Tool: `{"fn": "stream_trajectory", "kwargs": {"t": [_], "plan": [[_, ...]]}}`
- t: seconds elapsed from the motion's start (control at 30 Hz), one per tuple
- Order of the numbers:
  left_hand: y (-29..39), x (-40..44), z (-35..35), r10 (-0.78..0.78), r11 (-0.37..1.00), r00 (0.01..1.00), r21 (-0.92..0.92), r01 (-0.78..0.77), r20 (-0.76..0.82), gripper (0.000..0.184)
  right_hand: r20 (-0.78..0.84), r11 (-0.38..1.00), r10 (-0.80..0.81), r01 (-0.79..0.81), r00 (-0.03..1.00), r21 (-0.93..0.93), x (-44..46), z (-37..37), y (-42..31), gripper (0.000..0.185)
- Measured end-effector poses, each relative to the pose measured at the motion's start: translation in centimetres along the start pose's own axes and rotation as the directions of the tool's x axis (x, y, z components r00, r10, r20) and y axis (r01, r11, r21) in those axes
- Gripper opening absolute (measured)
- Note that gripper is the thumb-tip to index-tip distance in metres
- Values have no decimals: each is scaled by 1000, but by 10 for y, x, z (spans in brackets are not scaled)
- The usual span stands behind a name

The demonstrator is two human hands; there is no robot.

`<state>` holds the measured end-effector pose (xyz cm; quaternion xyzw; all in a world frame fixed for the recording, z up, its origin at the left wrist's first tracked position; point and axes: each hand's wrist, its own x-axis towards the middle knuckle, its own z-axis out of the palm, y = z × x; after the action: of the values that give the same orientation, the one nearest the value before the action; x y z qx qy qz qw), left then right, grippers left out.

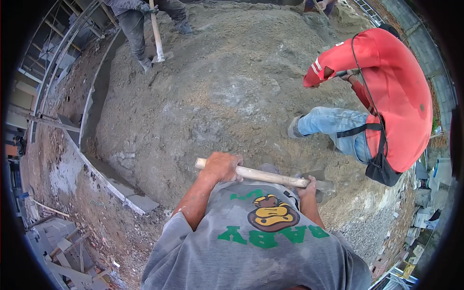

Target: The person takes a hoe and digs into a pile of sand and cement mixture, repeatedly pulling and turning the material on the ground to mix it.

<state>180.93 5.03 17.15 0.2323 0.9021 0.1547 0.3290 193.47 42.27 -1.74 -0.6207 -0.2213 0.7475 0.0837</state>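
A pale, round wooden tool handle (pixel 270 177) lies across the front of my waist, above the grey-brown soil (pixel 193 106). My left hand (pixel 223 166) is wrapped around it close to its bare left end. Further right, my right hand (pixel 307 187) grips the same handle, its fingers partly hidden behind it. The tool's head cannot be made out. Below both hands, my grey printed shirt (pixel 208 251) fills the bottom of the view, dusty in places.
A person in red (pixel 396 92) bends over close on my right. At the upper left, another person's grey trousers (pixel 133 36) stand beside a hoe (pixel 157 36). A low concrete edge (pixel 104 179) borders the soil on the left. Rubble and blocks (pixel 63 246) lie beyond it.
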Motion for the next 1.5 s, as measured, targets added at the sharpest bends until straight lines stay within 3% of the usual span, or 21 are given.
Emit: {"fn": "stream_trajectory", "kwargs": {"t": [0.37,0.6,0.7,0.87,1.0,1.1,1.2,1.27,1.4,1.5], "plan": [[0,8,-1,16,1000,1000,-5,-16,1,50,-44,995,-28,32,999,95,-8,9,4,27],[-1,15,-8,3,999,999,35,-4,39,47,-91,996,-72,77,993,54,-8,12,10,34],[-2,19,-12,6,998,999,58,-9,48,48,-150,994,-58,70,987,80,-19,21,7,26],[-5,20,-10,5,1000,999,23,-6,47,49,-57,993,-39,45,998,106,-11,10,11,27],[-6,16,-10,14,1000,999,22,-15,39,48,-89,997,-18,25,996,78,-16,10,14,28],[-9,11,-6,25,1000,999,-8,-25,-23,43,-82,997,-39,44,996,60,-21,8,16,30],[-21,18,0,76,981,978,-160,-107,-192,37,-67,999,-22,25,998,39,-21,8,17,34],[-23,10,-4,58,982,951,-152,-109,-305,33,-68,1000,-10,9,998,-18,-27,8,17,37],[-36,-2,4,-2,984,887,-157,-80,-462,31,-6,997,-17,17,1000,71,-10,1,23,36],[-46,-7,9,-113,934,914,-355,-36,-391,32,-36,999,-39,41,999,32,-20,7,25,36]]}}
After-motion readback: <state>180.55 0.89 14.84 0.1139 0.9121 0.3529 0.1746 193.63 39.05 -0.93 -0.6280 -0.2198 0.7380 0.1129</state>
